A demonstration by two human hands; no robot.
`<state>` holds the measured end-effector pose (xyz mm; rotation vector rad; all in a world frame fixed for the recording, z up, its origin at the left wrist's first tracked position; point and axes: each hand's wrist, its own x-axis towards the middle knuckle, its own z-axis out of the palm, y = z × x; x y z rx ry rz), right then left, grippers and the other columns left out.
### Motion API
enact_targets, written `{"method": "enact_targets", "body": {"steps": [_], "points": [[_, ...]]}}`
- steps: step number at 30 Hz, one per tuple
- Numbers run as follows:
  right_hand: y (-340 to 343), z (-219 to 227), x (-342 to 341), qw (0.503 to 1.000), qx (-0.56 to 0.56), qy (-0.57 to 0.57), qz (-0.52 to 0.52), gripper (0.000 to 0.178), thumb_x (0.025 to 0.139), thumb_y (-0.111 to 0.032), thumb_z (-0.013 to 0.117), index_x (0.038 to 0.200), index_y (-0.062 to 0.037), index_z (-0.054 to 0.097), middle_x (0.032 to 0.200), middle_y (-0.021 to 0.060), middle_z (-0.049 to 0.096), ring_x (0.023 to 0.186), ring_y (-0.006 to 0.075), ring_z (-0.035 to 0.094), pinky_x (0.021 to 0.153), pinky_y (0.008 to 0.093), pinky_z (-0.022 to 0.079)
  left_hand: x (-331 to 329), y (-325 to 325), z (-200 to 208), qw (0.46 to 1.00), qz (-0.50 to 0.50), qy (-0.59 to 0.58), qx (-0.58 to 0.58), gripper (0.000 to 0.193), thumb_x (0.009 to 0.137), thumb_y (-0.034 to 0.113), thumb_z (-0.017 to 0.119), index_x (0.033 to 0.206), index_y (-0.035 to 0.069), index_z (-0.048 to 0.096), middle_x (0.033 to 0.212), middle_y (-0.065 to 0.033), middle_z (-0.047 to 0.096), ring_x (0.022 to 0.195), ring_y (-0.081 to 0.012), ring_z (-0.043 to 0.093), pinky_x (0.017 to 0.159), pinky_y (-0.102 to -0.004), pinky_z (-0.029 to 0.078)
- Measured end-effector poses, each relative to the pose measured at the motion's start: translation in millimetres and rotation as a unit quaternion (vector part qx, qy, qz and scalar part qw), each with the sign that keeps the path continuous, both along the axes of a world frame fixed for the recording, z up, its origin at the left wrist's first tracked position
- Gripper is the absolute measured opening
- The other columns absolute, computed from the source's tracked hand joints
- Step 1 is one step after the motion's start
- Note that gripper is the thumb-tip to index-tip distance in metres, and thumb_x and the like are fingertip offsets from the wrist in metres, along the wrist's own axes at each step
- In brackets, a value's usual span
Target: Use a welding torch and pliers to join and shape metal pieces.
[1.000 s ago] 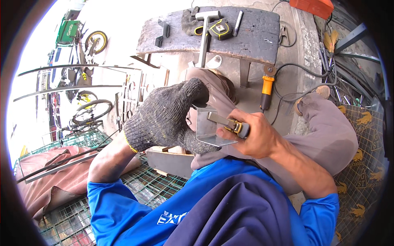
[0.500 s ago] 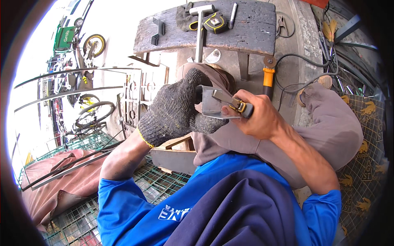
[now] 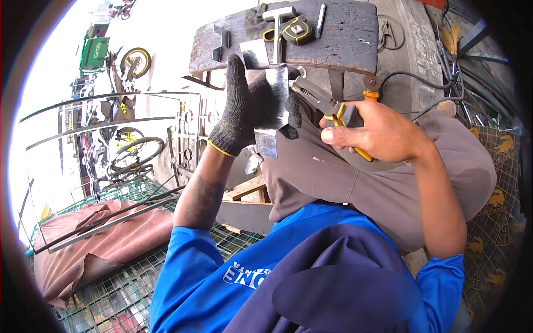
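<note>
Gripping a bent metal strip (image 3: pixel 274 111), the gloved left hand (image 3: pixel 244 105) wraps around its left edge, fingers pointing up and thumb folded across the front, so the shiny piece stands roughly upright above the person's knee. The strip's lower end sticks out bare below the glove, and its upper part rises in front of the bench's (image 3: pixel 355 41) near edge. The bare right hand (image 3: pixel 377 133) is closed tight around the yellow handles of pliers (image 3: pixel 322 102), whose grey nose points left toward the strip's right edge; the tip sits just beside the metal, and whether it touches cannot be told. Both hands hover over the grey trousers (image 3: pixel 333 172) of the raised leg.

On the dark wooden bench behind lie a hammer (image 3: pixel 279 25) with its handle running toward the strip, a tape measure (image 3: pixel 297 30) just right of it, a marker (image 3: pixel 320 14) further right, and a small black bracket (image 3: pixel 222 41) near the left end. An orange-handled tool (image 3: pixel 370 89) hangs below the bench, close behind the pliers. Left of the glove stand thin metal frames (image 3: pixel 139 116) and a bicycle (image 3: pixel 130 152); green wire mesh (image 3: pixel 111 283) and a reddish cloth (image 3: pixel 105 238) lie lower left
</note>
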<state>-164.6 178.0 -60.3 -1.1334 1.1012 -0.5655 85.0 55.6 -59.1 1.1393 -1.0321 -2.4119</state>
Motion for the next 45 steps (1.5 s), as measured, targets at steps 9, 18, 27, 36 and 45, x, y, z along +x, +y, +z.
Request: {"method": "enact_targets", "body": {"steps": [9, 18, 27, 36, 45], "points": [[0.4, -13.4, -15.0, 0.961, -0.139, 0.079, -0.223, 0.041, 0.096, -0.042, 0.070, 0.109, -0.0033, 0.061, 0.083, 0.0018, 0.064, 0.072, 0.0087, 0.056, 0.067, 0.0267, 0.048, -49.2, 15.7, -23.5, 0.919, 0.101, 0.342, 0.167, 0.101, 0.070, 0.097, 0.049, 0.113, 0.007, 0.063, 0.100, -0.0178, 0.066, 0.090, -0.0423, 0.065, 0.079, -0.0586, 0.052], [4.5, -3.5, -11.3, 0.943, -0.153, 0.167, -0.245, 0.047, 0.092, -0.040, 0.070, 0.111, 0.0030, 0.068, 0.096, 0.0245, 0.072, 0.094, 0.0368, 0.071, 0.088, 0.0431, 0.052, -58.4, 11.1, -44.4, 0.951, 0.179, 0.237, 0.087, 0.099, 0.080, 0.091, 0.047, 0.127, 0.004, 0.059, 0.107, -0.0152, 0.068, 0.096, -0.0373, 0.066, 0.092, -0.0565, 0.053], [4.0, -13.9, -4.7, 0.957, -0.144, 0.089, -0.237, 0.050, 0.092, -0.043, 0.071, 0.114, 0.0021, 0.066, 0.098, 0.0225, 0.072, 0.097, 0.0340, 0.070, 0.089, 0.0412, 0.051, -71.9, 10.9, -56.9, 0.887, 0.113, 0.425, 0.143, 0.083, 0.087, 0.084, 0.048, 0.119, 0.009, 0.063, 0.105, -0.0144, 0.067, 0.094, -0.0340, 0.065, 0.086, -0.0505, 0.053], [6.5, -2.5, -30.9, 0.950, -0.136, 0.196, -0.202, 0.058, 0.093, -0.034, 0.073, 0.133, 0.0020, 0.051, 0.093, 0.0111, 0.067, 0.081, 0.0196, 0.066, 0.081, 0.0333, 0.051, -41.6, 2.8, -45.9, 0.873, 0.018, 0.451, 0.184, 0.085, 0.095, 0.074, 0.048, 0.145, 0.006, 0.048, 0.115, -0.0210, 0.067, 0.090, -0.0343, 0.067, 0.072, -0.0472, 0.057], [9.5, 0.2, -36.1, 0.851, -0.358, 0.269, -0.275, 0.033, 0.081, -0.013, 0.077, 0.106, -0.0058, 0.056, 0.088, 0.0151, 0.060, 0.080, 0.0350, 0.067, 0.075, 0.0436, 0.052, -28.7, -6.0, -43.3, 0.947, 0.030, 0.312, 0.071, 0.042, 0.104, 0.030, 0.053, 0.133, 0.000, 0.055, 0.114, -0.0195, 0.066, 0.101, -0.0285, 0.066, 0.086, -0.0408, 0.056]]}}
